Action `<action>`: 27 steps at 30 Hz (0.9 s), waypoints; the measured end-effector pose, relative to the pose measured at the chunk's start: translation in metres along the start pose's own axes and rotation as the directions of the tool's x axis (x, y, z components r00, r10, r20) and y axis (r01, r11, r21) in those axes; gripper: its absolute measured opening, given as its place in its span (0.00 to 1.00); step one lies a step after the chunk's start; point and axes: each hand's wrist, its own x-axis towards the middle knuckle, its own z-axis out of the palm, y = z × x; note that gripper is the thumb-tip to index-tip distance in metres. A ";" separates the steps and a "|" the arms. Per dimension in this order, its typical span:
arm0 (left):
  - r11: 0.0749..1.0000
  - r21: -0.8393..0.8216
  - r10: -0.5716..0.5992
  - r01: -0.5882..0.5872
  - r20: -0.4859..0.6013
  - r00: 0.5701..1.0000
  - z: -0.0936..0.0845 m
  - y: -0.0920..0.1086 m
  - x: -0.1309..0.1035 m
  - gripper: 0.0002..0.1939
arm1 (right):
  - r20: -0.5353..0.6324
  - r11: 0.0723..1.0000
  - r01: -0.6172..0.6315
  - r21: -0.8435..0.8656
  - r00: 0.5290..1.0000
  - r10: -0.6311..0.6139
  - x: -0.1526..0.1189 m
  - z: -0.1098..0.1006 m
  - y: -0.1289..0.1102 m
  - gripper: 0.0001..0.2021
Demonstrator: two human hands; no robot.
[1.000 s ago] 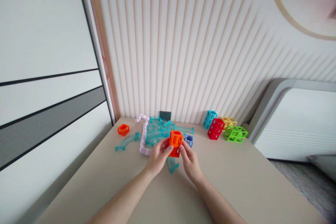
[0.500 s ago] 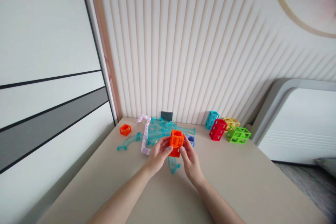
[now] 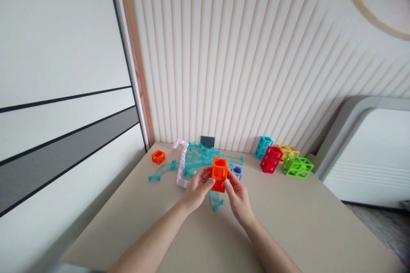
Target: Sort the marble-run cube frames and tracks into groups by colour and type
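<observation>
An orange block stack (image 3: 219,174), two open-sided cubes high, is held upright over the middle of the table between both hands. My left hand (image 3: 199,185) grips its left side, thumb at the front and fingers behind. On the right side, my right hand (image 3: 237,194) has its thumb and fingers closed against the stack. Just behind my right fingers sits a blue-violet cube (image 3: 237,172). A curved clear teal track piece (image 3: 215,201) lies below the stack, partly hidden by my left hand.
Clear teal track pieces (image 3: 198,160) are heaped at the back, edged by a lilac strip (image 3: 181,166). At left lie an orange cube (image 3: 158,156) and a curved track (image 3: 162,170). Blue (image 3: 263,148), red (image 3: 271,159), yellow (image 3: 290,151) and green (image 3: 297,166) block frames stand back right.
The whole view has shifted slightly, so the scene sits further right. Both hands keep hold of the orange stack, which looks a little more upright and squarely turned toward me.
</observation>
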 end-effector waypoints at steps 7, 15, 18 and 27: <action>1.000 -0.005 -0.018 0.018 0.024 1.000 -0.003 -0.003 0.000 0.25 | 0.007 1.000 0.017 -0.009 1.000 -0.017 0.000 0.000 0.004 0.19; 0.993 0.121 0.010 -0.010 -0.002 1.000 -0.003 -0.006 -0.001 0.24 | -0.008 0.966 0.099 -0.239 0.995 -0.104 -0.001 -0.001 0.004 0.20; 0.962 0.272 0.034 -0.037 0.016 0.999 -0.004 -0.001 -0.001 0.24 | -0.010 0.947 0.131 -0.292 0.990 -0.140 -0.001 0.000 0.001 0.18; 0.412 0.905 0.494 0.108 -0.321 0.808 -0.140 0.068 0.035 0.19 | -0.154 0.936 0.115 -0.334 0.972 -0.174 -0.003 -0.001 0.001 0.20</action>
